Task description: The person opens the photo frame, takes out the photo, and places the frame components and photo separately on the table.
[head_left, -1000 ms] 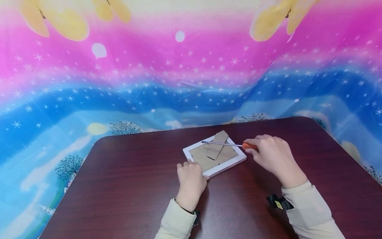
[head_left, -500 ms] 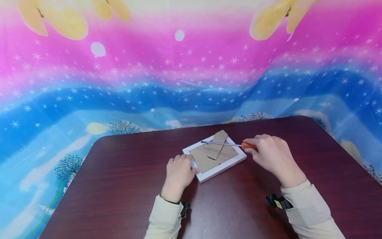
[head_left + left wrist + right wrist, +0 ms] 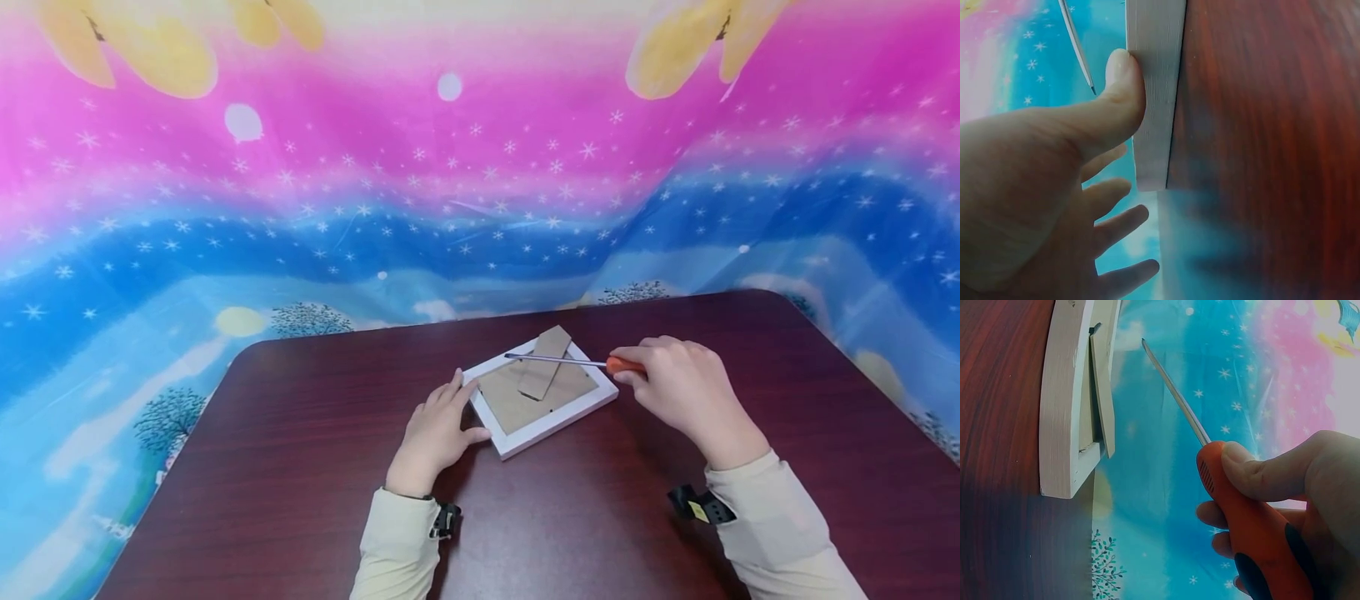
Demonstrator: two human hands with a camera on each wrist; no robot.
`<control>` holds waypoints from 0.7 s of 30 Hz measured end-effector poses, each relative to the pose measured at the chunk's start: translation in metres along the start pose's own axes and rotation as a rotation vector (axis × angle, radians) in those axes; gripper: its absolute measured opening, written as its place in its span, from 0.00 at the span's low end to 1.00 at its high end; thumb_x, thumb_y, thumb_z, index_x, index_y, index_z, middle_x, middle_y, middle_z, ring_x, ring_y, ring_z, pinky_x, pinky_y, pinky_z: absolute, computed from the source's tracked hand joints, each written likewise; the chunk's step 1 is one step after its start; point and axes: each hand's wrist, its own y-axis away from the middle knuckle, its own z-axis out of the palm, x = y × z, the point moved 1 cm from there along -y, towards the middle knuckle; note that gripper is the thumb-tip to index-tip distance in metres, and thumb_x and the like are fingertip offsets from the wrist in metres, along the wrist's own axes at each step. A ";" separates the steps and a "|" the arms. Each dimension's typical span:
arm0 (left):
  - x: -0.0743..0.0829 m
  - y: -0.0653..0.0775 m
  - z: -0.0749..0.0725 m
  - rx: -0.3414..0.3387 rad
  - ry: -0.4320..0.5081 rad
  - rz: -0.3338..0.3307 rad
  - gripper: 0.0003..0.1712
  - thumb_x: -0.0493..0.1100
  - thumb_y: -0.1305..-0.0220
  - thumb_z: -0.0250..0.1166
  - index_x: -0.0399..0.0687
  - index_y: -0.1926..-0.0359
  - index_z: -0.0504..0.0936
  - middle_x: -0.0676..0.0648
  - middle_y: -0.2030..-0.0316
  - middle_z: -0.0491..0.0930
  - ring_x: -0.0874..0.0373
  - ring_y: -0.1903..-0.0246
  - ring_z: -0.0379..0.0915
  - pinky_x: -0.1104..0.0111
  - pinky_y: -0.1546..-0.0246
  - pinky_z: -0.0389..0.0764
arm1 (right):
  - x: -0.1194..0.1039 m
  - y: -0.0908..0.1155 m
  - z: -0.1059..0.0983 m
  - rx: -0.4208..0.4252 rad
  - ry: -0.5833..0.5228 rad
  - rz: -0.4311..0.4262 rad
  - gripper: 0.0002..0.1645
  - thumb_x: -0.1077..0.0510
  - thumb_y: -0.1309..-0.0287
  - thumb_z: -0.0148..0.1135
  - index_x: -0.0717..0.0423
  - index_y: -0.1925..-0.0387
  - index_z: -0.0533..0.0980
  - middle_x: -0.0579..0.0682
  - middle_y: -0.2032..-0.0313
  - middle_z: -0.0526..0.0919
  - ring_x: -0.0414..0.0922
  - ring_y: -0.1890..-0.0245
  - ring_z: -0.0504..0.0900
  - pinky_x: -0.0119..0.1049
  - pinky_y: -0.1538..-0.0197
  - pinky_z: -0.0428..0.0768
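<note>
A white picture frame (image 3: 558,423) lies back side up on the table, its brown backing board (image 3: 517,410) and cardboard easel stand (image 3: 542,383) showing. My left hand (image 3: 433,433) rests at its left end with fingers spread and straight; in the left wrist view the thumb touches the frame's side edge (image 3: 1157,106). My right hand (image 3: 686,396) grips an orange-and-black handled screwdriver (image 3: 1247,512), thumb along the handle near the shaft. The shaft points left above the frame and its stand. In the right wrist view the tip is apart from the frame.
The dark reddish-brown wooden table (image 3: 300,467) has rounded far corners. Behind it hangs a pink and blue cloth backdrop (image 3: 450,183) with snowflakes. Dark wrist straps (image 3: 701,504) sit at both sleeves.
My left hand has slid left from the frame's near corner to its left end, and its fingers have spread. The right hand and screwdriver have stayed nearly still.
</note>
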 end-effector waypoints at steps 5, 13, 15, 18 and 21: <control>-0.002 0.001 -0.001 -0.014 0.017 -0.001 0.45 0.60 0.46 0.63 0.52 0.30 0.60 0.42 0.27 0.54 0.43 0.32 0.53 0.42 0.37 0.63 | -0.001 -0.001 0.001 -0.013 0.004 0.001 0.15 0.55 0.54 0.68 0.50 0.60 0.85 0.55 0.71 0.88 0.51 0.73 0.81 0.49 0.74 0.79; 0.000 0.003 -0.001 -0.015 0.026 -0.009 0.44 0.60 0.45 0.63 0.51 0.30 0.61 0.42 0.27 0.55 0.40 0.33 0.56 0.41 0.38 0.64 | -0.003 -0.001 0.002 -0.019 0.009 -0.005 0.15 0.56 0.54 0.68 0.50 0.60 0.85 0.55 0.72 0.88 0.51 0.74 0.80 0.49 0.75 0.79; 0.001 0.003 0.000 -0.012 0.027 -0.007 0.44 0.60 0.45 0.63 0.51 0.30 0.61 0.41 0.27 0.55 0.40 0.34 0.56 0.41 0.38 0.65 | -0.003 -0.001 0.002 -0.020 0.010 -0.007 0.15 0.56 0.55 0.68 0.50 0.60 0.85 0.55 0.72 0.88 0.51 0.74 0.80 0.49 0.74 0.79; 0.002 0.003 0.002 0.006 0.016 -0.010 0.44 0.61 0.47 0.64 0.50 0.32 0.63 0.40 0.28 0.57 0.40 0.34 0.57 0.41 0.39 0.66 | -0.003 -0.001 0.003 -0.021 0.013 -0.010 0.16 0.56 0.55 0.68 0.50 0.60 0.85 0.55 0.72 0.87 0.51 0.74 0.80 0.49 0.74 0.79; 0.006 0.005 0.002 0.016 -0.017 -0.036 0.44 0.62 0.48 0.64 0.49 0.33 0.64 0.40 0.29 0.58 0.40 0.35 0.58 0.42 0.40 0.67 | -0.003 -0.001 0.004 -0.022 0.014 -0.010 0.15 0.56 0.55 0.68 0.49 0.61 0.85 0.55 0.73 0.87 0.50 0.74 0.80 0.48 0.75 0.79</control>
